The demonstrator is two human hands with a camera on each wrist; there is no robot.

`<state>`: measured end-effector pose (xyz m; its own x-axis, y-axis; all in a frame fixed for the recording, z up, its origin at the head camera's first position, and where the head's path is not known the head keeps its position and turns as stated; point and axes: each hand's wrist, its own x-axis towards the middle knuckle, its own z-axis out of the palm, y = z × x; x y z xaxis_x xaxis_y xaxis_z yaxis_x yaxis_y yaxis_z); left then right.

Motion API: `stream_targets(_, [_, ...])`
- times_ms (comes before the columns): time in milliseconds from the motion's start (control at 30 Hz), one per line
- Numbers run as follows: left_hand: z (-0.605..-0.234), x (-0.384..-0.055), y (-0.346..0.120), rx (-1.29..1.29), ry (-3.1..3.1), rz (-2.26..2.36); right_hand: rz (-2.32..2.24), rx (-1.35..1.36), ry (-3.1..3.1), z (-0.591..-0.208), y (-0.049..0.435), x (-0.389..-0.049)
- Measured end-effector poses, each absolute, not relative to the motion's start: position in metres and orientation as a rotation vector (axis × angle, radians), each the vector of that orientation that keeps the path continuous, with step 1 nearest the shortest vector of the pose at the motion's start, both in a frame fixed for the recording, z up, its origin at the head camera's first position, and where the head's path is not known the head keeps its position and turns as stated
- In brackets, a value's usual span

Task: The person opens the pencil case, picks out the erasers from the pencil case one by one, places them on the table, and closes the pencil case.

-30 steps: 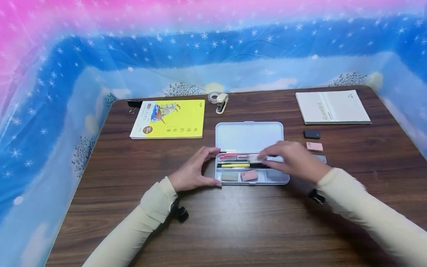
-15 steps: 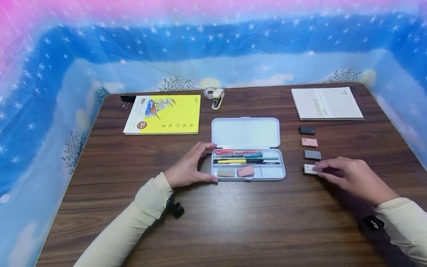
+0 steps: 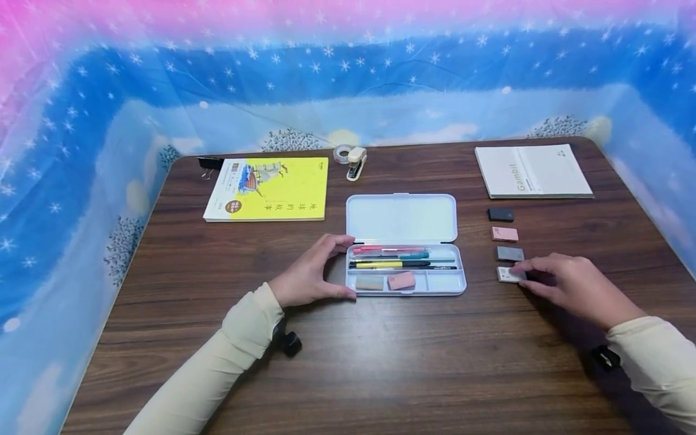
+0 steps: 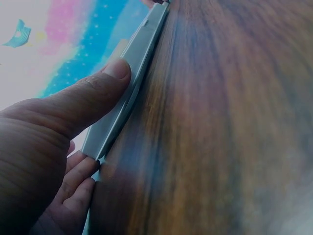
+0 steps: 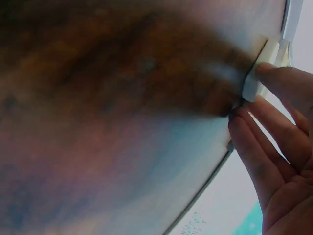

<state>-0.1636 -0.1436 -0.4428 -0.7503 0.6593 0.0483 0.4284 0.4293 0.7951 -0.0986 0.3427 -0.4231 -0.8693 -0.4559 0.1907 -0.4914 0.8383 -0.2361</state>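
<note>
An open white pencil case lies on the table, its lid folded back. My left hand grips its left end, thumb at the front edge and fingers behind, as the left wrist view also shows. Several pens lie in its long compartment; a pale greenish eraser and a pink eraser sit in the front compartments. To the right, my right hand pinches a white eraser at the table, at the near end of a row with a grey eraser, a pink eraser and a black eraser.
A yellow book lies at the back left, a black binder clip beside it. A stapler and a tape roll stand behind the case. At the back right is a Gambit notebook.
My right hand has moved right from over the pencil case to the near end of the eraser row, with the white eraser. My left hand has stayed on the case.
</note>
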Motion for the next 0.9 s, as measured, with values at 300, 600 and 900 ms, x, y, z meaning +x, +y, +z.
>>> stream_targets(300, [-0.441,-0.163,-0.145,0.95,2.434,1.199,0.546,0.918,-2.719,-0.403,0.276,-0.105])
stream_targets(600, [-0.442,-0.162,-0.141,0.937,2.422,1.207,0.714,1.277,-2.67,-0.403,0.181,-0.122])
stream_targets(900, [-0.441,-0.163,-0.145,0.93,2.411,1.211,0.702,1.325,-2.759,-0.405,0.138,-0.132])
